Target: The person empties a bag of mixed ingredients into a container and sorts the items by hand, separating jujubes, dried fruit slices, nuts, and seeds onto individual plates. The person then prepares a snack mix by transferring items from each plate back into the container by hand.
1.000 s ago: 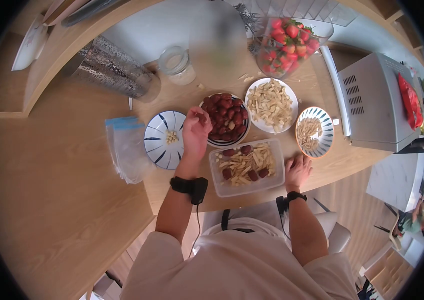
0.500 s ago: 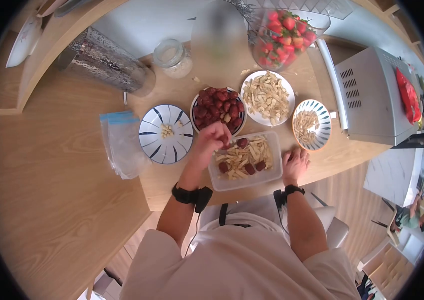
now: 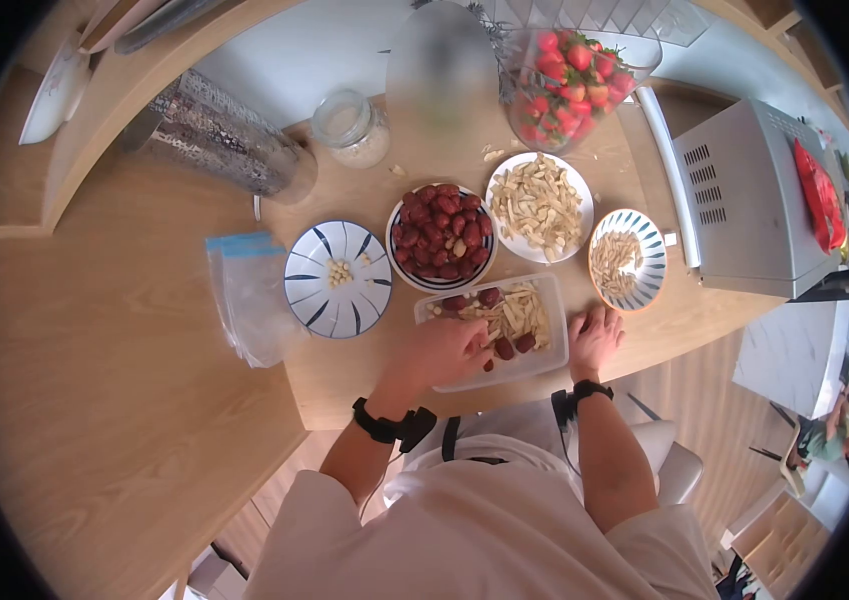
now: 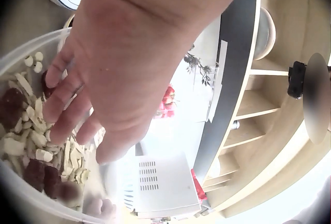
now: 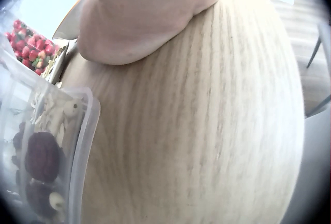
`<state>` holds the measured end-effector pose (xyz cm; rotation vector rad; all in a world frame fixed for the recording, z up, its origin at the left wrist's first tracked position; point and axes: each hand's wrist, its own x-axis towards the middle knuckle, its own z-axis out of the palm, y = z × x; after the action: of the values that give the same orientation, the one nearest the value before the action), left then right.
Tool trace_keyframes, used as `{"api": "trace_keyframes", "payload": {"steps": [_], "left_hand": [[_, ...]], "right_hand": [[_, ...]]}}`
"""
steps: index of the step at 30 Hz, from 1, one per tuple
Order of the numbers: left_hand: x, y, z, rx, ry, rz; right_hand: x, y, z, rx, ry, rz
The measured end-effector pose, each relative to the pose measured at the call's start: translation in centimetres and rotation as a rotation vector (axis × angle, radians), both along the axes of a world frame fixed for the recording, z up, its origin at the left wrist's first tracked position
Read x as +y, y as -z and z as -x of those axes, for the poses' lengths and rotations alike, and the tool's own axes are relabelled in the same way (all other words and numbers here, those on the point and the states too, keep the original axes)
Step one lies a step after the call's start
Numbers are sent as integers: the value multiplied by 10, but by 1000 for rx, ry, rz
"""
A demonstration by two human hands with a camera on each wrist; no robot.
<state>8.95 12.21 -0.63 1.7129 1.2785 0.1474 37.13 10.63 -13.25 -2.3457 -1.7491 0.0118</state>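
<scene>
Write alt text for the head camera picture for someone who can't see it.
Seen from above, a person's left hand reaches into a clear plastic container of red dates and pale slices, while the right hand rests on the wooden table beside it. Behind stand a bowl of red dates, three plates and a bowl of strawberries.

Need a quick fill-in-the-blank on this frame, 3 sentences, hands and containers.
1. The left hand reaches into the clear plastic ____ that holds dried slices and red dates.
2. The right hand rests on the ____ table beside that container.
3. The bowl of red dates sits between the blue-striped plate and the ____ plate of pale slices.

Missing words: container; wooden; white
</scene>
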Motion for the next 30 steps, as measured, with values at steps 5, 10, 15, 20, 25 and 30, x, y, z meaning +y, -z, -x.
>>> {"api": "trace_keyframes", "payload": {"steps": [5,10,15,20,25,30], "left_hand": [[10,4,1,-112,-111,-75],[42,0,16,-223,-374,-408],[81,5,38,-92,-605,-405],[109,23,51,132,-604,-509],[114,47,57,260,-508,-498],[107,30,48,292,-636,-453]], "right_hand": [[-1,0,0,48,14,39],[0,-1,0,50,19,67],[-1,4,-1,3,2,-21],[-1,5,-1,-9,-17,-98],[-1,7,-1,-29,-26,-117],[-1,6,-1,-16,-19,-94]]}}
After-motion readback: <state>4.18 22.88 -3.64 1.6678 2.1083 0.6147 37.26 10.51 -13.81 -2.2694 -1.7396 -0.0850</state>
